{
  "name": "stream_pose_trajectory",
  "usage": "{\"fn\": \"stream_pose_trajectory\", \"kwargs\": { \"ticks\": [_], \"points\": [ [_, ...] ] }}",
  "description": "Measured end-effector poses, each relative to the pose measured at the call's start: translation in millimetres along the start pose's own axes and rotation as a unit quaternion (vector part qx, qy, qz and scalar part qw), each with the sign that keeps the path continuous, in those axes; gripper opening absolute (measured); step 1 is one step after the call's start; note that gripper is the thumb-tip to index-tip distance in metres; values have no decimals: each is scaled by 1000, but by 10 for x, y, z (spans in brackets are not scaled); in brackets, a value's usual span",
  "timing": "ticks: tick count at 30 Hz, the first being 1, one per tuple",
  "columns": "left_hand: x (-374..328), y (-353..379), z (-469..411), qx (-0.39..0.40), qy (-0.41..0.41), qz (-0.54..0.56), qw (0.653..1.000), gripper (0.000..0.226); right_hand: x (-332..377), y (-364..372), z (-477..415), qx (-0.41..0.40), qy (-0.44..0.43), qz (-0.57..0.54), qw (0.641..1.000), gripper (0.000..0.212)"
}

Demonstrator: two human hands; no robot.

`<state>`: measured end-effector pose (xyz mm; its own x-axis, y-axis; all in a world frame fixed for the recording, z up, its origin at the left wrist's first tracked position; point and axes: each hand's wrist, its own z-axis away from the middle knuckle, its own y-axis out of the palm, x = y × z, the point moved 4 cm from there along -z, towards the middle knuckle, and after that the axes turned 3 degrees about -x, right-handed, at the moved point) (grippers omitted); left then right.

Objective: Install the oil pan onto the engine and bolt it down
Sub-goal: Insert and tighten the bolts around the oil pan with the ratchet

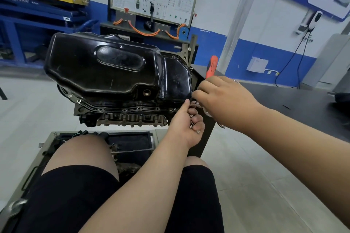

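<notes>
Bolts (191,126) in the left hand (186,126), pan (106,66) already on the engine (130,119)
Left fingers are curled round a handful of them just under the pan's near right corner. The right hand (221,98) is at that same corner, fingertips drawn together — can't tell if they're pinching a bolt. Flange holes along the near edge look empty to me, so I'd say seating's done and nearly all the bolting is left.
</notes>
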<state>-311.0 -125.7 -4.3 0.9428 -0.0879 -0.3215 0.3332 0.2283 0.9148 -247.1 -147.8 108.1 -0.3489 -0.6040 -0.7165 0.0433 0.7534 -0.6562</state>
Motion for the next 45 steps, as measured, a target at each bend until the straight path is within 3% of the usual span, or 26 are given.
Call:
{"fn": "stream_pose_trajectory", "kwargs": {
  "ticks": [4,7,9,10,11,13,14,17,19,21,23,24,25,27,29,32,34,36,38,40,42,45],
  "points": [
    [-32,-17,10,4,13,-16,1000,31,6,7,3,0,130,-93,987,46],
    [10,-56,26,3,14,-38,999,32,35,173,82,50,304,-294,905,55],
    [40,-79,33,6,12,-49,999,30,73,252,101,48,354,-366,859,57],
    [36,-85,31,9,14,-50,999,29,85,241,87,44,346,-363,864,59],
    [23,-81,32,12,14,-44,999,29,88,210,65,41,311,-328,891,62],
    [-13,-64,27,17,9,-23,1000,29,64,125,15,2,181,-177,967,65],
    [-22,-54,20,14,7,-14,1000,28,59,79,4,-25,106,-104,989,66],
    [7,-56,8,-6,13,-15,1000,31,-9,19,-13,-51,6,-23,998,72],
    [28,-72,0,-6,19,-25,999,33,18,9,-52,-23,20,-33,999,74],
    [32,-89,14,1,22,-34,999,35,56,48,-40,13,110,-114,987,75],
    [26,-113,21,1,22,-46,999,35,44,143,24,53,260,-275,924,71],
    [25,-129,21,-2,24,-53,998,34,53,195,48,64,310,-329,890,70],
    [26,-141,26,-3,25,-54,998,31,77,204,49,68,322,-344,879,69],
    [29,-137,32,1,17,-31,999,27,93,171,19,59,265,-274,923,71],
    [17,-97,26,2,8,-4,1000,26,84,116,-12,13,137,-115,984,73],
    [15,-57,-1,-13,6,-7,1000,29,-17,46,-15,-13,35,-16,999,75],
    [25,-72,-14,-17,9,-23,1000,30,-30,17,-38,-3,51,-41,998,76],
    [20,-112,-13,-19,22,-51,998,32,-2,46,-33,17,132,-131,982,75],
    [9,-146,-5,-21,27,-69,997,33,45,133,25,64,265,-275,922,72],
    [6,-167,6,-17,20,-70,997,28,96,211,43,71,328,-347,876,67],
    [-3,-147,26,-3,15,-57,998,28,108,177,-2,67,296,-308,902,68],
    [-34,-74,35,1,2,-14,1000,29,83,55,-83,16,115,-99,988,66]
  ]
}}
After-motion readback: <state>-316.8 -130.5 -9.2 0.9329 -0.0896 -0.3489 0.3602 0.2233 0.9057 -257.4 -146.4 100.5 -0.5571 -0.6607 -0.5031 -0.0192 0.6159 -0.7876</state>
